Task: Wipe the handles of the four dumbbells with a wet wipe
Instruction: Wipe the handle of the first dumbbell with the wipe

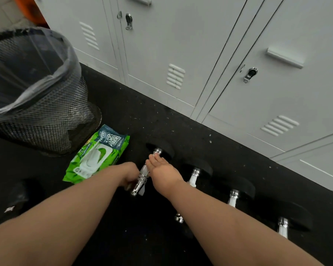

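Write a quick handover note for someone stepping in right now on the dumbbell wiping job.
Left hand: holds the near end of the leftmost dumbbell's handle.
Right hand: on the far part of that handle, wet wipe under its fingertips.
Wipes pack lies on the floor left of the dumbbell, beside the mesh bin.
Three more dumbbells lie in a row to the right.
Done: cannot tell which handles are clean. Left: finish this one, check the rest.
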